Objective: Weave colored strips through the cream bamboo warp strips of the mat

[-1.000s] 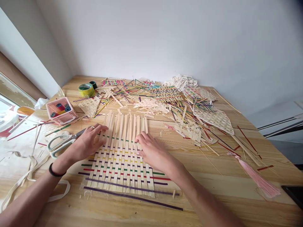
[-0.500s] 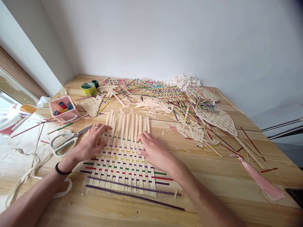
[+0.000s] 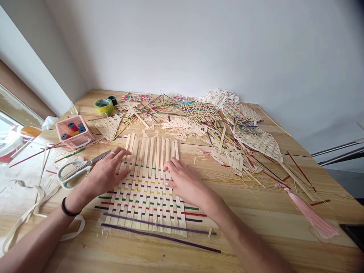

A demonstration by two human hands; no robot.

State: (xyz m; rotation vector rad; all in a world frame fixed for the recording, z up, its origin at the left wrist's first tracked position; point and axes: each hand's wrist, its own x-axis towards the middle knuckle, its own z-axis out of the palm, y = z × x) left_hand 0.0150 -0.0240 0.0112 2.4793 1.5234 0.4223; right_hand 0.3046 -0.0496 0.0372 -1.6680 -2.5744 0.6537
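A flat woven mat (image 3: 148, 193) of pale bamboo strips lies before me, with purple, yellow, green and red strips running across it. My left hand (image 3: 109, 170) rests at its left edge, thumb and fingers spread apart. At the right edge is my right hand (image 3: 180, 176), its bent fingertips on the mat near the uppermost green strip (image 3: 148, 167); the thumb stays apart from them. The green strip's right end is hidden under that hand. Clear tape covers the mat's near edge. A loose purple strip (image 3: 159, 237) lies just in front.
Scissors (image 3: 76, 170) lie left of the mat, beside a pink box (image 3: 75, 132) of thread spools. Yellow tape (image 3: 104, 107) stands behind. Bamboo scraps (image 3: 184, 127) and woven pieces fill the back. A woven fan (image 3: 260, 142) and a pink tassel (image 3: 311, 212) lie at right.
My left hand has shifted slightly left and its thumb has spread further from the fingers. The right hand stays almost where it was on the mat. The whole view has moved a little.
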